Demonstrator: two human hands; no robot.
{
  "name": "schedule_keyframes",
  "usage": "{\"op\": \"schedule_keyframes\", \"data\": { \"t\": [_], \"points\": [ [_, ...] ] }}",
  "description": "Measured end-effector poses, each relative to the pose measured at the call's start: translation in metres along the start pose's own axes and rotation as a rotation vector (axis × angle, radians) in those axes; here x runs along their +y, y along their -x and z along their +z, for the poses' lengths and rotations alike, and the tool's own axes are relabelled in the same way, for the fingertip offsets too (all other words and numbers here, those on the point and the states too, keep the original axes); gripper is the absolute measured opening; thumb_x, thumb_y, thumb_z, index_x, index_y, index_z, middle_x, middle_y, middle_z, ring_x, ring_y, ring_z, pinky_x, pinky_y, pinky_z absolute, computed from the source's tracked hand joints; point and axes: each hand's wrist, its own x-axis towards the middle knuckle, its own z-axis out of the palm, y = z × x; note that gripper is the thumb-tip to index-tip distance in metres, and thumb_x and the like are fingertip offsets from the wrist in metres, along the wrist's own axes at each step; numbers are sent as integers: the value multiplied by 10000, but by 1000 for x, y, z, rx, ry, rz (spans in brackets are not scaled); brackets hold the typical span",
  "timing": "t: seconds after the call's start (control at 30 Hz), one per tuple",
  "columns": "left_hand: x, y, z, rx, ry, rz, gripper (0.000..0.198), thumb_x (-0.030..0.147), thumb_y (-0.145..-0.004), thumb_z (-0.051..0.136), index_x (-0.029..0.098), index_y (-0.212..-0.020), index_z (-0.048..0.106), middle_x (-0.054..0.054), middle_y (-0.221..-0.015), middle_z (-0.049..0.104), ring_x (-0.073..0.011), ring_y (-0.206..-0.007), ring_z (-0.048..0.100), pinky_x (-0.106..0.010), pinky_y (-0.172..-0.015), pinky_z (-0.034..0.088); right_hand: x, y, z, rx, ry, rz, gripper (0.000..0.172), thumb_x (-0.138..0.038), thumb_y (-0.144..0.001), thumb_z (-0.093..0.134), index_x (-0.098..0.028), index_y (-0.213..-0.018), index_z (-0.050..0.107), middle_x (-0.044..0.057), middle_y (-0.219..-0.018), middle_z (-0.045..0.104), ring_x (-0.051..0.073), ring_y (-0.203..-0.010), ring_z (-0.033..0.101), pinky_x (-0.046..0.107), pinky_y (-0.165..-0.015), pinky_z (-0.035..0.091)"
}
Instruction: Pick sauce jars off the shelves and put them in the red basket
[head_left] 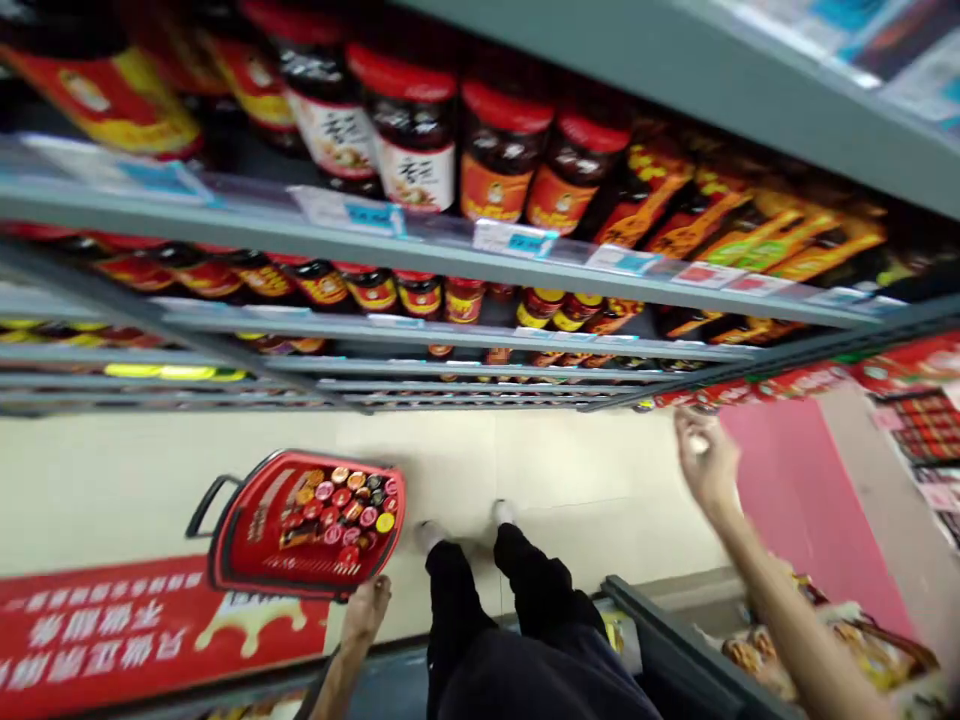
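Note:
My left hand (366,612) is low in the view, gripping a red plastic shopping basket (259,575) by its rim. The basket tilts and holds several small jars with coloured lids (341,510). My right hand (701,460) is raised and blurred near the lower edge of the shelving, its fingers loosely curled. A pale spot shows at the fingers, but I cannot tell whether they hold anything. Rows of red-lidded sauce jars (412,130) line the shelf nearest the top of the view, out of reach of both hands.
Grey metal shelves (450,335) with price tags run across the top. Below lie a pale floor (600,470), my black trousers and white shoes (502,512). A red printed banner (150,630) is at lower left, a pink panel (795,500) at right, and a bin of packets (825,650) at lower right.

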Motion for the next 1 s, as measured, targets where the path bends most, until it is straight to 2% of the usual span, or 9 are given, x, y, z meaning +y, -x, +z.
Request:
{"op": "schedule_keyframes", "data": {
  "t": [0.07, 0.17, 0.23, 0.33, 0.4, 0.47, 0.63, 0.8, 1.0],
  "points": [
    [37, -11, 3, -19, 57, 65, 335, 311, -951, 434, 172, -728, 643, -71, -664, 702, -254, -645, 737, -348, -640, 608, -8, -68, -57, 226, 49, -114, 308, -425, -974, 565, -285, -1212, 701, 151, -1172, 757, 302, -1020, 736, 494, -914, 591],
    [151, -11, -3, -30, 164, 290, 308, 397, -963, 469, 204, -961, 710, -77, -946, 789, -245, -882, 766, -330, -813, 616, -21, -144, -106, 367, 86, -375, 393, -400, -1008, 540, -186, -1311, 671, 191, -1296, 711, 279, -1236, 651, 454, -1094, 494],
    [255, -3, -18, 42, 262, 663, 300, 375, -1004, 480, 203, -997, 725, -99, -1044, 775, -247, -997, 734, -371, -917, 592, -24, -177, -112, 307, 127, -469, 480, -452, -1014, 521, -201, -1418, 584, 155, -1457, 618, 290, -1385, 545, 519, -1168, 421],
    [410, 10, -51, 332, 234, 1177, 206, 272, -1012, 528, 214, -1085, 712, -88, -1140, 760, -234, -1116, 690, -427, -1043, 543, -25, -208, -106, 200, 161, -538, 570, -542, -996, 521, -245, -1482, 507, 122, -1532, 544, 349, -1447, 459, 635, -1172, 359],
    [491, 13, -72, 525, 115, 1332, 253, 248, -1014, 532, 190, -1217, 672, -114, -1324, 700, -251, -1283, 607, -473, -1152, 468, -25, -222, -104, 139, 150, -580, 628, -582, -976, 541, -224, -1491, 496, 149, -1488, 573, 391, -1422, 459, 667, -1163, 336],
    [547, 10, -86, 603, -28, 1353, 329, 250, -1030, 486, 171, -1322, 613, -134, -1435, 631, -273, -1383, 533, -515, -1205, 410, -25, -234, -104, 82, 134, -604, 699, -627, -945, 571, -181, -1479, 508, 192, -1408, 618, 435, -1373, 482, 688, -1145, 328],
    [602, -7, -100, 605, -309, 1284, 443, 301, -1038, 438, 134, -1442, 503, -191, -1499, 548, -333, -1435, 468, -543, -1225, 363, -26, -259, -104, 29, 113, -620, 701, -675, -942, 539, -121, -1365, 619, 225, -1170, 716, 458, -1228, 588, 671, -1109, 367],
    [616, -11, -101, 595, -520, 1180, 509, 239, -1000, 507, 71, -1479, 458, -235, -1489, 534, -367, -1406, 475, -513, -1177, 398, -25, -270, -103, 2, 84, -600, 569, -587, -1003, 492, -126, -1239, 725, 199, -1044, 768, 413, -1080, 680, 583, -1005, 493],
    [624, -7, -102, 624, -582, 1085, 431, 177, -982, 525, 60, -1397, 532, -219, -1355, 614, -355, -1296, 544, -477, -1105, 455, -18, -274, -110, -54, -9, -678, 433, -408, -976, 605, -178, -1332, 696, 159, -1190, 764, 391, -1164, 656, 537, -1000, 509]
  ]
}}
